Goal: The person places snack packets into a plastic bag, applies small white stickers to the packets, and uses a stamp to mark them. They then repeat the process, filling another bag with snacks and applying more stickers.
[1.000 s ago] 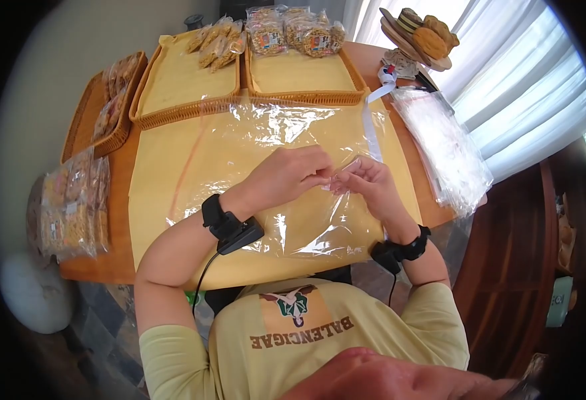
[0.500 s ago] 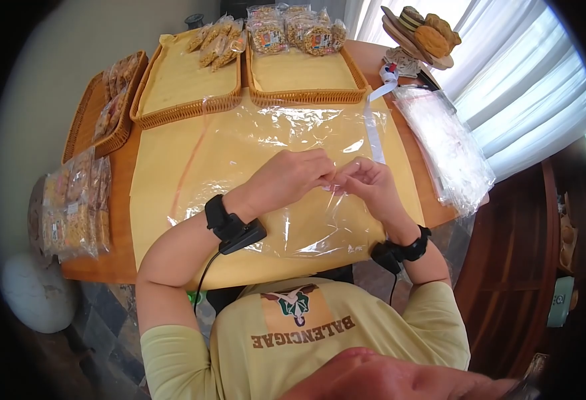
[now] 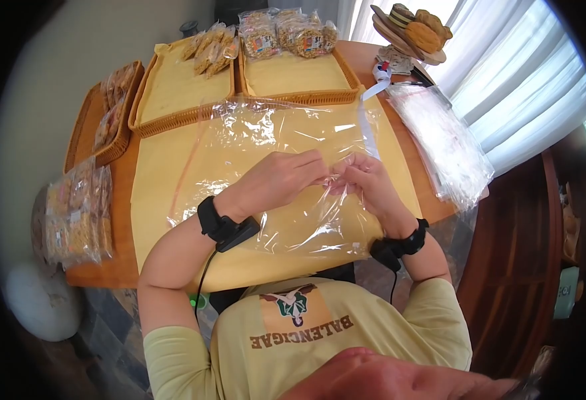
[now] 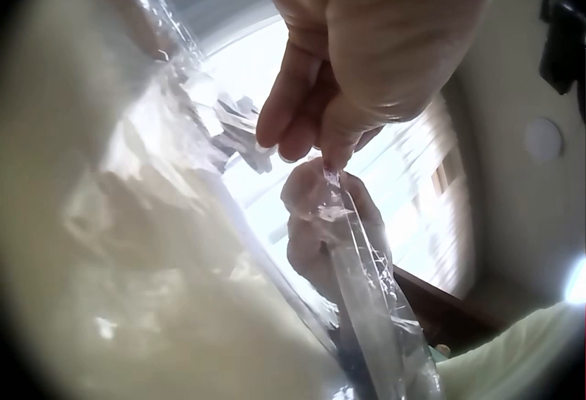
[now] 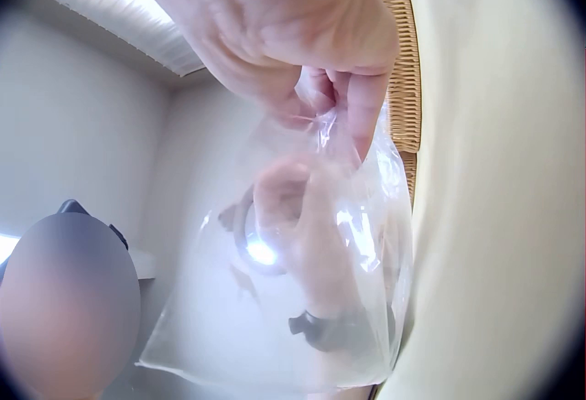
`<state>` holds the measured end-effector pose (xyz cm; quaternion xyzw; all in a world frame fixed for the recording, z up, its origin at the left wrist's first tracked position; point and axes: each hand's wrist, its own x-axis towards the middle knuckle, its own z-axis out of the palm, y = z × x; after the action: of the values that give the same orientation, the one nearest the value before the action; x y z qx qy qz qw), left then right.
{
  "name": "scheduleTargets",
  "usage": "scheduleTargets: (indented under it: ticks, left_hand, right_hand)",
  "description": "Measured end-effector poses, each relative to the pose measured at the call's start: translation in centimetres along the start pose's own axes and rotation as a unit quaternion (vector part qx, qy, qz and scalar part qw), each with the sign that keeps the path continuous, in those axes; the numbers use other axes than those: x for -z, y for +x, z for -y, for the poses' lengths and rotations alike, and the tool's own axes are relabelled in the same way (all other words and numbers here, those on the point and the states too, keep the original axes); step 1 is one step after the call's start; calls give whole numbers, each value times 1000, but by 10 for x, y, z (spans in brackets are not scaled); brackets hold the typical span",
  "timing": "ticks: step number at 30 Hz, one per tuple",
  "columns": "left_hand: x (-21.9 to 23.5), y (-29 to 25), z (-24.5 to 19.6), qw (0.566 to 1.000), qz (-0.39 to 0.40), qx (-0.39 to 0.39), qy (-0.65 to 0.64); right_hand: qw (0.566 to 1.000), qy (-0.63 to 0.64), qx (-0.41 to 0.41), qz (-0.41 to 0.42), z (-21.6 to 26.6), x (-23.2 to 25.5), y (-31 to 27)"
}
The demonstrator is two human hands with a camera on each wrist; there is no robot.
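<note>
A large clear plastic bag (image 3: 240,143) with a reddish line near its left side lies over yellow paper (image 3: 156,167). My left hand (image 3: 276,183) pinches its edge between thumb and fingertips, close beside my right hand (image 3: 371,187), which grips the same edge with bent fingers. In the left wrist view, plastic (image 4: 371,299) hangs from the fingertips of my left hand (image 4: 375,52), with my right hand (image 4: 307,221) just beyond. The right wrist view has my right hand (image 5: 293,29) holding the gathered film (image 5: 357,235); my left hand (image 5: 302,226) shows through it.
Wicker trays (image 3: 300,98) stand along the back, two holding snack packets (image 3: 260,37). Another tray (image 3: 80,137) and more packets (image 3: 76,213) are at left. Clear bags (image 3: 440,143) lie right, with a white ribbon (image 3: 366,127) and hats (image 3: 413,37) nearby.
The film at my hands has shifted and creased differently, with its near edge drawn slightly upward. Both hands stay close together and have moved only a little; the head view has shifted slightly.
</note>
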<state>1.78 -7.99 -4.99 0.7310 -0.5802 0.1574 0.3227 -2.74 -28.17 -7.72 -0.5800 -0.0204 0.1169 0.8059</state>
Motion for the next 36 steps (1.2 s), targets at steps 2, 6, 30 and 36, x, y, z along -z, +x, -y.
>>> scheduleTargets:
  ticks: [2, 6, 30, 36]
  left_hand:
    - [3, 0, -1, 1000, 9, -10, 6]
    - [17, 1, -12, 999, 25, -27, 7]
    - [12, -21, -5, 880, 12, 372, -294]
    - [29, -30, -10, 879, 10, 404, -253]
  right_hand:
    - [1000, -5, -10, -25, 2, 1, 2]
    - [995, 31, -32, -92, 12, 12, 6]
    - [978, 11, -164, 127, -18, -1, 24]
    - [983, -8, -155, 100, 2, -31, 33]
